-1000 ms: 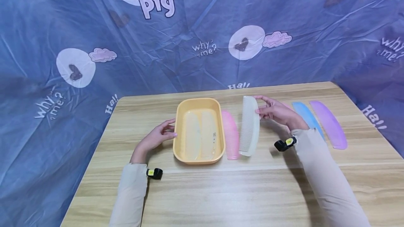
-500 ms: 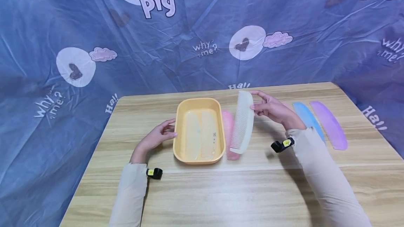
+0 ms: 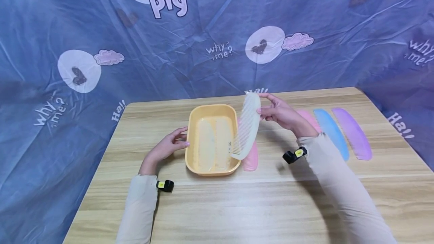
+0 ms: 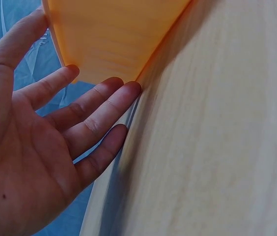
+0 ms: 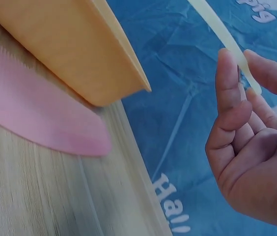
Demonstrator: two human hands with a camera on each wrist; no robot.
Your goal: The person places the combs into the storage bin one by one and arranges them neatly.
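In the head view my right hand pinches a pale yellow-green comb by its curved back, tilted, its lower end over the right rim of the yellow tray. In the right wrist view, thumb and fingers hold that comb edge-on. My left hand lies at the tray's left side. Its fingers are extended, and the fingertips touch the tray wall in the left wrist view. Inside the tray lie two pale translucent combs, a left one and a right one.
A pink comb lies just right of the tray, partly covered by the held comb. Farther right on the wooden table lie another pink comb, a blue comb and a purple comb. A blue printed cloth hangs behind.
My right hand has carried the pale comb left and up, from right of the pink comb to over the tray's right rim, tilting it more. My left hand has stayed at the tray.
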